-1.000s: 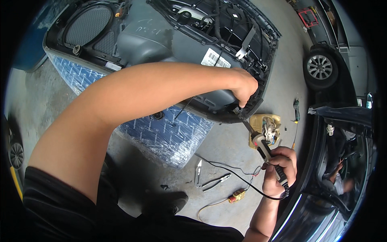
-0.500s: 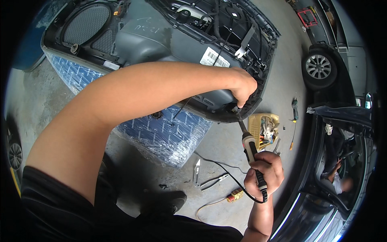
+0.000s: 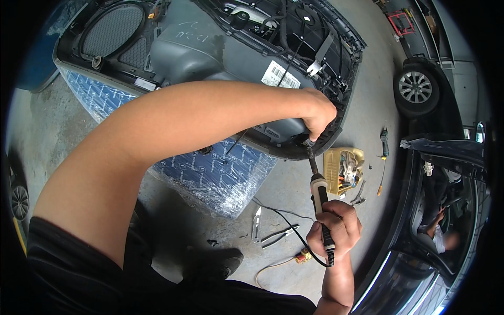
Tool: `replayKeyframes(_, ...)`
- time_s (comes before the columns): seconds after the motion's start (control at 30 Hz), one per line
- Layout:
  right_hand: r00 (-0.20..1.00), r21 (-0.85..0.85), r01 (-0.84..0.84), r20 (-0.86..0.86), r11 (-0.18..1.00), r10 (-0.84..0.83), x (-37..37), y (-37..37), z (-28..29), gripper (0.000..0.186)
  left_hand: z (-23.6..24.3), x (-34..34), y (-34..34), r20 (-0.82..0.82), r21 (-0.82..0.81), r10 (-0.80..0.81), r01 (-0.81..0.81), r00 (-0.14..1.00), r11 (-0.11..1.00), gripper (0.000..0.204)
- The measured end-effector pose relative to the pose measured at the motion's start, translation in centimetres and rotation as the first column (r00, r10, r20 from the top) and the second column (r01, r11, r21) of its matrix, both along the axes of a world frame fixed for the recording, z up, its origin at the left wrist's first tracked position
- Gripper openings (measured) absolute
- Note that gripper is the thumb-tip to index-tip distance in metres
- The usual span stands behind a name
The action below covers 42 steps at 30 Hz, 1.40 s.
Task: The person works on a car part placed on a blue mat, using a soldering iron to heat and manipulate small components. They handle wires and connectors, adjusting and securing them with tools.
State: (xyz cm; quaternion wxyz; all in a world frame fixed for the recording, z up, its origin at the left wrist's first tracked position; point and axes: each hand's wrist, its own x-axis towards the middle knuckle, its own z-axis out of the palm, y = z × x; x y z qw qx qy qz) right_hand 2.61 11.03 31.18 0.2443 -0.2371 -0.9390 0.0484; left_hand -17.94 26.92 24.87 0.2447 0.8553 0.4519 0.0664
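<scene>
My right hand (image 3: 341,227) is wrapped round the black and beige handle of a corded soldering iron (image 3: 319,191). The iron's metal barrel points up and away, its tip at the near right corner of a dark grey car door panel (image 3: 197,50). Across the panel stretches my left arm. My left hand (image 3: 318,113) is bent down into that same corner, its fingers curled close beside the iron's tip. Most of those fingertips are hidden, so what they pinch or press cannot be made out. Black wiring and clips run along the panel's inner side.
Under the panel is a blue printed block wrapped in clear film (image 3: 210,176). On the floor lie a utility knife (image 3: 256,227), pliers (image 3: 280,237), a yellow basket of tools (image 3: 331,173) and a screwdriver (image 3: 384,143). A dark car (image 3: 404,247) with a person inside stands at the right.
The soldering iron's handle has swung left with my right hand, while its tip stays at the panel corner. My left hand has barely moved.
</scene>
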Motion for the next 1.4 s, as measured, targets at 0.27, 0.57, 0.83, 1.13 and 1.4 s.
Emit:
replayKeyframes(0.27,1.0,0.054,-0.009,0.015,0.998,0.009,-0.4,0.1,-0.3,0.028,0.0,0.2,-0.1,-0.041,0.013,-0.001,0.002,0.999,1.0,0.028)
replayKeyframes(0.57,0.998,0.079,-0.046,0.04,0.996,0.043,-0.6,0.0,-0.7,0.026,0.3,0.4,-0.3,-0.058,-0.01,0.028,-0.029,0.998,1.0,0.029)
replayKeyframes(0.83,0.997,0.102,-0.067,0.055,0.993,0.061,-0.5,-0.1,-1.1,0.024,0.2,0.5,-0.3,-0.07,-0.006,0.03,-0.03,0.997,1.0,0.03)
replayKeyframes(1.13,0.992,0.144,-0.098,0.092,0.985,0.085,-0.3,-0.1,-1.4,0.026,0.4,0.6,-0.3,-0.087,0.002,0.016,-0.016,0.996,1.0,0.031)
replayKeyframes(1.4,0.99,0.154,-0.109,0.106,0.982,0.093,-0.3,0.0,-1.2,0.025,0.5,0.6,-0.4,-0.1,-0.004,0.021,-0.022,0.995,1.0,0.031)
